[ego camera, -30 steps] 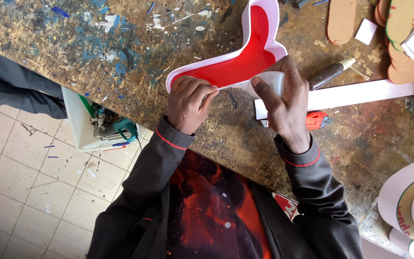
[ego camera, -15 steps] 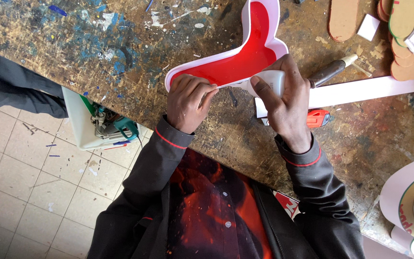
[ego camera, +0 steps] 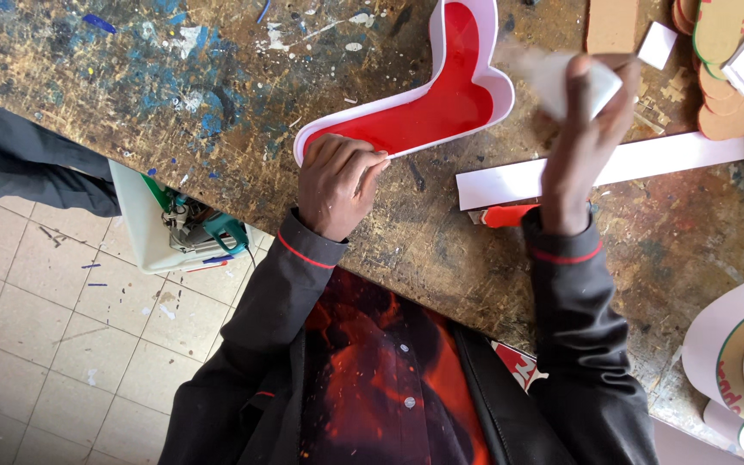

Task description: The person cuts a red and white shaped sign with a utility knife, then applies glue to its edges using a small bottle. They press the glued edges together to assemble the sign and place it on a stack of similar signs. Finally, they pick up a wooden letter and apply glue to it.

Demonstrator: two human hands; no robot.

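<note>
- A red boot-shaped tray with a white rim (ego camera: 424, 108) lies flat on the paint-spattered wooden workbench (ego camera: 131, 95), its long leg running up towards the far edge and its toe end pointing towards the person.
- The left hand (ego camera: 337, 185) sits at the near end of the tray, fingers curled down, with the fingertips (ego camera: 370, 162) pressed against the white rim; it pinches or steadies the rim there.
- The left wrist is bent and the dark sleeve with a red cuff stripe comes up from below.
- The right hand (ego camera: 583, 129) is raised above the bench, clear of the tray, just to the right of its wide part.
- Its fingers are closed around a small pale piece (ego camera: 561, 77) that is blurred; I cannot tell what the piece is.
- The right forearm stands nearly upright in the view, back of the hand towards the camera.
- Under the right hand a long white strip (ego camera: 647, 159) lies across the bench, and a red-handled tool (ego camera: 505, 215) shows just beside the right cuff.
- Tan sole-shaped cutouts (ego camera: 725, 34) are stacked at the far right.
- A white box holding a green tool (ego camera: 178, 228) sits below the bench edge on the left.
</note>
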